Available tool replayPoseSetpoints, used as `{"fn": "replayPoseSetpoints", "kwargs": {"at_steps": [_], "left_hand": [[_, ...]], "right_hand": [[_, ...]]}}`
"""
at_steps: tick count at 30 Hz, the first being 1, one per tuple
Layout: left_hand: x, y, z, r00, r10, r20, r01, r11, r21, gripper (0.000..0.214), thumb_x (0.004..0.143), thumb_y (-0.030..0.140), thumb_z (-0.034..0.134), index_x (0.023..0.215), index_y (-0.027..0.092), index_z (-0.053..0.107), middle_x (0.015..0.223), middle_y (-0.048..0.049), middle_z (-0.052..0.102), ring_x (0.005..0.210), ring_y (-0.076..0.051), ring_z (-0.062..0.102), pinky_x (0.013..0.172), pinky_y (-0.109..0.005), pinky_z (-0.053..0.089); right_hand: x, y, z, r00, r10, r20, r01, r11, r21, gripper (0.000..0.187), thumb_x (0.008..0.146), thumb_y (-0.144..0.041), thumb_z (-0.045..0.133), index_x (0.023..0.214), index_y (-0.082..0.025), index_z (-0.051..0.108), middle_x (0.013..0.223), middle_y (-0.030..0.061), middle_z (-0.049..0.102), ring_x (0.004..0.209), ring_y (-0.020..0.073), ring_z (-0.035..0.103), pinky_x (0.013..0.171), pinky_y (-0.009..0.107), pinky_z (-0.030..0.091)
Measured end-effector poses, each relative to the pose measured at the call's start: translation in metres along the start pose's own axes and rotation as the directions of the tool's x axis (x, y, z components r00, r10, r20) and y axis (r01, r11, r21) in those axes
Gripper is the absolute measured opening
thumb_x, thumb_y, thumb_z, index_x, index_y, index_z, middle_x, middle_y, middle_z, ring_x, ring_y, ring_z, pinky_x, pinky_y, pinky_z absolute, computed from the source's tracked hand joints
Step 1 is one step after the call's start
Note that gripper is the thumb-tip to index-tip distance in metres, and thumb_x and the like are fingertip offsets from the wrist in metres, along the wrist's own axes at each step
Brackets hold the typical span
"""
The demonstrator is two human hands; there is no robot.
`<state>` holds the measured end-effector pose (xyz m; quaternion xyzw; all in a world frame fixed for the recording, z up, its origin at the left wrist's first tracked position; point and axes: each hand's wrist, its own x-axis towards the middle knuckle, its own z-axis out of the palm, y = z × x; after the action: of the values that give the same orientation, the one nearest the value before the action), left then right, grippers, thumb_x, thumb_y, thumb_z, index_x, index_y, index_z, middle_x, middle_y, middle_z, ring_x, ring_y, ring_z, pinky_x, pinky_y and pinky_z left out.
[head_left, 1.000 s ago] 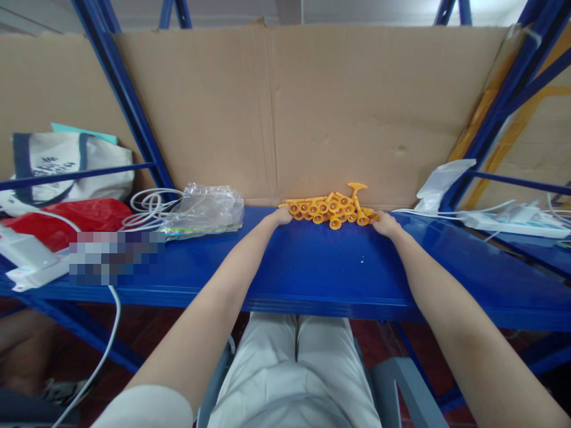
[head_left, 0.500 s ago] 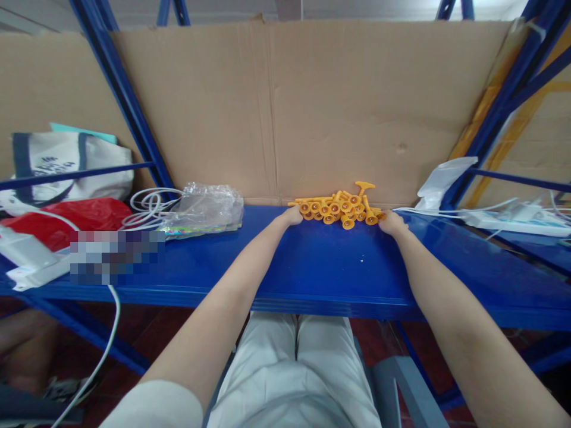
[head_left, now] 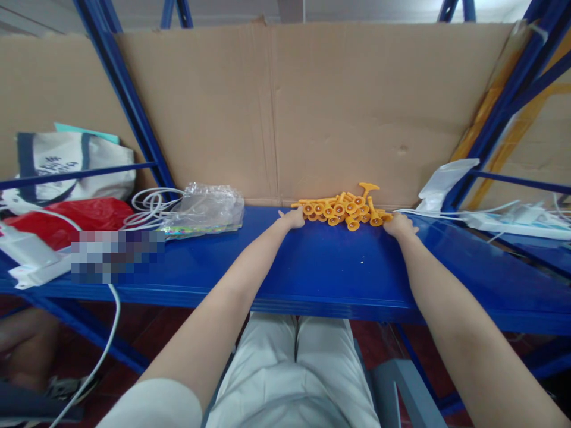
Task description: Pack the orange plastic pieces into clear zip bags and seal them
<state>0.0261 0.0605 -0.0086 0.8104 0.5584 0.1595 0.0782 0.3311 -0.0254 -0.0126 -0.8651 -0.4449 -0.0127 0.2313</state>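
Note:
A heap of several small orange plastic pieces (head_left: 343,209) lies at the back of the blue shelf (head_left: 312,267), against the cardboard sheet (head_left: 289,113). My left hand (head_left: 292,219) rests on the shelf at the heap's left end, touching it. At the heap's right end lies my right hand (head_left: 399,226), also against the pieces. Both hands are seen from behind with the fingers curled toward the heap. Whether they grip any piece is hidden.
A crumpled clear plastic bag (head_left: 203,209) and coiled white cable (head_left: 149,205) lie to the left. Further left are a red bag (head_left: 71,215) and a white tote (head_left: 66,163). A white pouch (head_left: 446,181) and a power strip (head_left: 513,224) sit on the right.
The orange heap and both hands have shifted a little to the right along the back of the shelf.

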Motion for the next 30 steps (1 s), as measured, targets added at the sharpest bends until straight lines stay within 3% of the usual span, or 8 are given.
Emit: {"fn": "replayPoseSetpoints", "kwargs": {"at_steps": [3,6,10,14,19,24,30], "left_hand": [[-0.007,-0.009,-0.016,0.995,-0.094,-0.014,0.095,0.992,0.088,0.059,0.078,0.021,0.059,0.137,0.02,0.054,0.129,-0.0211,0.066,0.128,-0.04,0.056,0.112,-0.074,0.016],[-0.015,-0.032,-0.037,0.979,-0.177,-0.105,0.194,0.965,0.179,0.056,0.074,0.018,0.061,0.13,0.018,0.06,0.126,-0.023,0.067,0.127,-0.041,0.056,0.112,-0.073,0.018],[-0.032,-0.076,-0.061,0.901,-0.356,-0.248,0.411,0.883,0.226,0.058,0.076,0.019,0.061,0.134,0.011,0.057,0.138,-0.0286,0.056,0.14,-0.044,0.04,0.11,-0.072,0.025],[-0.054,-0.108,-0.074,0.823,-0.499,-0.271,0.554,0.811,0.189,0.064,0.078,0.018,0.059,0.141,0.011,0.049,0.148,-0.0307,0.046,0.145,-0.045,0.032,0.106,-0.076,0.026],[-0.068,-0.121,-0.08,0.772,-0.595,-0.224,0.627,0.77,0.117,0.067,0.084,0.03,0.062,0.145,0.008,0.044,0.148,-0.0303,0.046,0.139,-0.047,0.04,0.106,-0.071,0.032],[-0.07,-0.128,-0.077,0.775,-0.607,-0.176,0.627,0.774,0.087,0.067,0.079,0.024,0.068,0.141,0.008,0.047,0.141,-0.0316,0.052,0.131,-0.042,0.052,0.101,-0.058,0.045],[-0.068,-0.136,-0.076,0.808,-0.557,-0.192,0.586,0.794,0.162,0.056,0.08,0.018,0.064,0.133,0.003,0.053,0.134,-0.0299,0.059,0.126,-0.037,0.058,0.102,-0.043,0.047]], "right_hand": [[-0.002,-0.001,-0.002,1.0,0.029,0.008,-0.029,0.999,-0.028,0.05,0.086,-0.03,0.054,0.133,-0.013,0.059,0.137,0.0243,0.058,0.129,0.0395,0.052,0.105,0.064,0.037],[-0.002,-0.001,-0.001,0.998,0.06,0.011,-0.059,0.997,-0.042,0.052,0.086,-0.033,0.053,0.134,-0.013,0.058,0.139,0.0233,0.057,0.131,0.0398,0.049,0.109,0.064,0.031],[-0.001,-0.001,0.0,0.999,0.047,-0.022,-0.048,0.999,-0.017,0.049,0.083,-0.035,0.058,0.129,-0.016,0.062,0.132,0.0221,0.062,0.128,0.0401,0.052,0.106,0.063,0.036],[-0.004,-0.003,-0.003,0.998,0.067,-0.001,-0.067,0.997,-0.043,0.052,0.084,-0.035,0.058,0.131,-0.014,0.06,0.134,0.0238,0.059,0.13,0.0395,0.051,0.104,0.059,0.04],[-0.007,-0.004,-0.005,0.998,0.069,0.005,-0.069,0.997,-0.035,0.051,0.084,-0.033,0.058,0.132,-0.015,0.059,0.135,0.0233,0.059,0.13,0.0397,0.051,0.105,0.061,0.039],[-0.004,-0.003,-0.004,0.998,0.066,-0.008,-0.067,0.997,-0.031,0.052,0.084,-0.037,0.058,0.13,-0.015,0.06,0.132,0.0235,0.061,0.127,0.0398,0.053,0.105,0.061,0.039],[-0.002,0.0,-0.001,0.998,0.054,-0.016,-0.054,0.998,-0.012,0.05,0.083,-0.032,0.059,0.13,-0.014,0.06,0.132,0.0251,0.06,0.127,0.0408,0.053,0.104,0.063,0.038]]}}
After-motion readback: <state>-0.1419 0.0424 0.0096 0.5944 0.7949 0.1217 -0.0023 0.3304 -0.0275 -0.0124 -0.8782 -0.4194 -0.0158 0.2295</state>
